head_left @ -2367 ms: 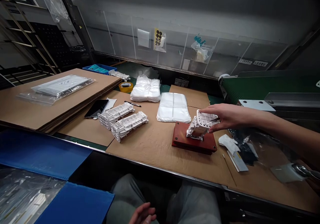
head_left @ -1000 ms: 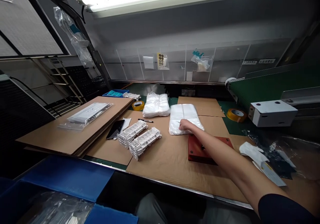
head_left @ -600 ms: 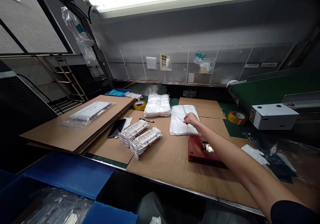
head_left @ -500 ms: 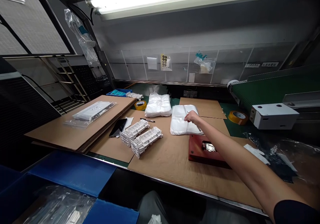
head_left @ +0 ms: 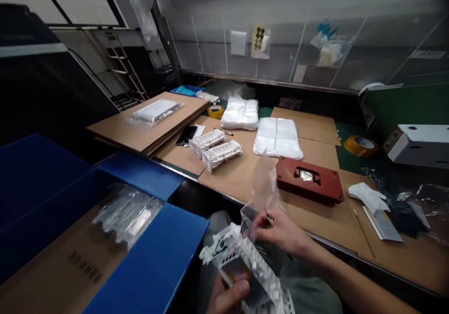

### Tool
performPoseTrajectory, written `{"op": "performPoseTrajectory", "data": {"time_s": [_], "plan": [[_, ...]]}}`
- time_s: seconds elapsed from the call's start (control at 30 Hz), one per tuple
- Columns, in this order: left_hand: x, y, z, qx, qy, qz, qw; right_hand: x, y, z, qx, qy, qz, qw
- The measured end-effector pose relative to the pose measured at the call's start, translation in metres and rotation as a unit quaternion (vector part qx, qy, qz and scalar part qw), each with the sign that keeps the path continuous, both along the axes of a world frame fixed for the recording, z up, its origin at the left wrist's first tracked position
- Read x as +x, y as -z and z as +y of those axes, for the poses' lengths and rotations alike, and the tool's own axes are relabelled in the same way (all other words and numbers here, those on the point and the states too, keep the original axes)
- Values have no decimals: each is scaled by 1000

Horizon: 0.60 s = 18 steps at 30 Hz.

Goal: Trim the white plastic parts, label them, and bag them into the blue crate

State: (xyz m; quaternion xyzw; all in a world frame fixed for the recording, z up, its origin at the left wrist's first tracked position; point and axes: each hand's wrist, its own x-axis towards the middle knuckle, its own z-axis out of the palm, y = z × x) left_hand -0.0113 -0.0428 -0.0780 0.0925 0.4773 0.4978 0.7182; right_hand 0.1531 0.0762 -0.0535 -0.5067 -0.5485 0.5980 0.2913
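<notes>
My left hand (head_left: 228, 297), low in the view over my lap, is closed around a long white ribbed plastic part (head_left: 257, 262) with a flat greyish panel on one side. My right hand (head_left: 286, 234) pinches a clear plastic bag (head_left: 263, 183) just beyond the part's far end. A thin dark item, too blurred to name, sticks up between the right fingers. The bag rises limp above the table edge. Two similar white plastic parts (head_left: 220, 155) lie side by side on the cardboard. Behind them are a tied stack of clear bags (head_left: 240, 113) and a flatter stack (head_left: 277, 136).
A red block fixture (head_left: 298, 192) sits right of centre, with a white glove (head_left: 368, 197) beyond it. An open blue box (head_left: 150, 253) holding bagged items stands at the lower left. Cardboard sheets (head_left: 119, 131) are piled behind it. Tape rolls (head_left: 361, 145) lie about.
My right hand has come back from the flatter bag stack to my lap with a clear bag. My left hand and its white part have come into view. The camera has tipped down.
</notes>
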Motion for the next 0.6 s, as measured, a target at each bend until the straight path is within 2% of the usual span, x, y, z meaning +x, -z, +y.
{"op": "performPoseTrajectory", "data": {"time_s": [0.1,0.2,0.27,0.33,0.43,0.5,0.6], "plan": [[7,11,-7,-39,-20,-22,999,3,29,-55,-69,10,18,997],[8,23,-19,-89,-18,-4,996,23,42,-86,-113,31,37,992],[6,31,-27,-126,-15,-5,992,42,43,-102,-150,40,45,987],[3,40,-31,-157,-12,-13,987,60,42,-117,-204,74,96,971],[1,49,-30,-173,6,-21,985,82,40,-135,-272,172,219,921],[0,51,-26,-169,23,-14,985,90,39,-143,-278,220,254,900],[-4,46,-18,-137,45,5,989,93,38,-148,-235,261,209,913]]}}
